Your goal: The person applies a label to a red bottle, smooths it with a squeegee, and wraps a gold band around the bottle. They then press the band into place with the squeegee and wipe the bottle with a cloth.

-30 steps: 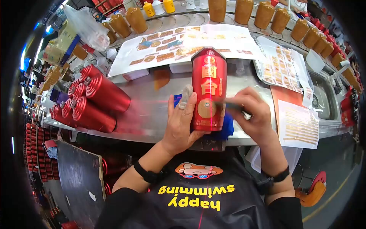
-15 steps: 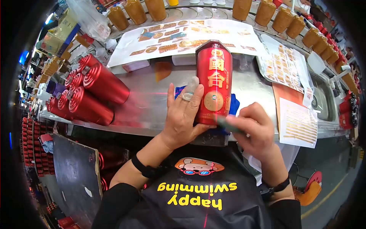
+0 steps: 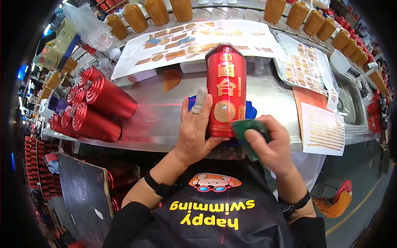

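A red bottle with gold characters and a round gold emblem lies on a blue cloth at the middle of the metal table. My left hand is wrapped round its left side and lower end, with a covering on one finger. Between the thumb and fingers of my right hand is a green flat pad, its edge at the bottle's lower right side.
Several red bottles lie stacked on the left. Sheets of gold stickers lie behind, and a sticker tray and white paper are on the right. Brown bottles line the conveyor; a sink is far right.
My right hand has turned, and the green pad now shows its broad face beside the bottle. The bottle appears slightly further left, still held by my left hand.
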Motion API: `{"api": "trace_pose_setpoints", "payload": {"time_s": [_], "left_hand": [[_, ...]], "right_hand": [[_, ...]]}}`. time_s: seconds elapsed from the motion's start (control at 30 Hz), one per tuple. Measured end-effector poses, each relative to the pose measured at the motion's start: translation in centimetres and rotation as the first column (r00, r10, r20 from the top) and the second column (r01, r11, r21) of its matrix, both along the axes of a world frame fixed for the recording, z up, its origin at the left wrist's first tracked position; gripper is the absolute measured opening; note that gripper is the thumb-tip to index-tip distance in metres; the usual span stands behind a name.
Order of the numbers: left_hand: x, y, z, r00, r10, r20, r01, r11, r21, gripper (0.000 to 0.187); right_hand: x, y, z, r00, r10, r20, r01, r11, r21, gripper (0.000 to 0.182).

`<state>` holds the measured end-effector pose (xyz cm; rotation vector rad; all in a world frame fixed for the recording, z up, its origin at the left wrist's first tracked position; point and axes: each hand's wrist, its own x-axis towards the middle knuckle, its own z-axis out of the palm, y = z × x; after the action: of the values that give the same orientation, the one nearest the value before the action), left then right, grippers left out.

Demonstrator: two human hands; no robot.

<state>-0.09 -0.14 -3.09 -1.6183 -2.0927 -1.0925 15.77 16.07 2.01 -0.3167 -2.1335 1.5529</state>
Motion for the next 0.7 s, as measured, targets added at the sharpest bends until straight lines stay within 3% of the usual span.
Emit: {"api": "trace_pose_setpoints", "payload": {"time_s": [0.03, 0.13, 0.17, 0.23, 0.27, 0.37, 0.47, 0.5, 0.57, 0.7], "left_hand": [[0.1, -0.1, -0.1, 1.000, -0.007, 0.014, 0.007, 1.000, 0.000, 0.096], [0.1, 0.0, -0.2, 0.997, -0.031, 0.069, 0.030, 0.999, 0.013, 0.094], [0.2, -0.1, -0.2, 0.995, -0.040, 0.091, 0.039, 0.999, 0.015, 0.093], [0.4, 0.0, -0.1, 0.993, -0.036, 0.109, 0.033, 0.999, 0.028, 0.091], [0.6, 0.0, -0.1, 0.992, -0.036, 0.118, 0.032, 0.999, 0.034, 0.089], [0.9, -1.0, -0.4, 0.999, 0.010, 0.031, -0.013, 0.995, 0.098, 0.078], [1.7, -2.3, -0.5, 0.978, -0.076, -0.195, 0.075, 0.997, -0.011, 0.068], [1.9, -2.2, -0.6, 0.986, -0.062, -0.153, 0.064, 0.998, 0.012, 0.063], [2.2, -2.0, -1.0, 0.997, -0.037, -0.067, 0.041, 0.997, 0.060, 0.054], [2.8, -3.3, -3.0, 0.994, -0.040, 0.101, 0.030, 0.995, 0.096, 0.053]], "right_hand": [[-0.3, 0.2, -0.8, 1.000, -0.025, 0.010, 0.023, 0.989, 0.144, 0.014], [0.3, 0.6, -1.2, 0.980, -0.195, 0.048, 0.196, 0.981, -0.017, 0.014], [0.5, 0.7, -1.3, 0.985, -0.171, 0.036, 0.174, 0.971, -0.163, 0.014], [0.6, 0.3, -0.8, 1.000, -0.025, 0.019, 0.028, 0.988, -0.152, 0.014], [0.3, 0.1, -0.6, 1.000, -0.009, 0.015, 0.009, 1.000, 0.017, 0.014], [0.5, 0.4, -1.5, 0.988, -0.133, 0.077, 0.135, 0.991, -0.023, 0.014], [0.7, 0.0, -1.4, 0.995, -0.098, 0.028, 0.101, 0.963, -0.249, 0.015], [0.7, -0.2, -1.1, 0.997, -0.074, 0.020, 0.076, 0.948, -0.309, 0.015], [0.5, -0.1, -2.0, 0.996, -0.066, 0.059, 0.076, 0.978, -0.194, 0.016], [0.2, 0.5, -3.6, 0.995, -0.054, 0.080, 0.072, 0.967, -0.244, 0.016]]}}
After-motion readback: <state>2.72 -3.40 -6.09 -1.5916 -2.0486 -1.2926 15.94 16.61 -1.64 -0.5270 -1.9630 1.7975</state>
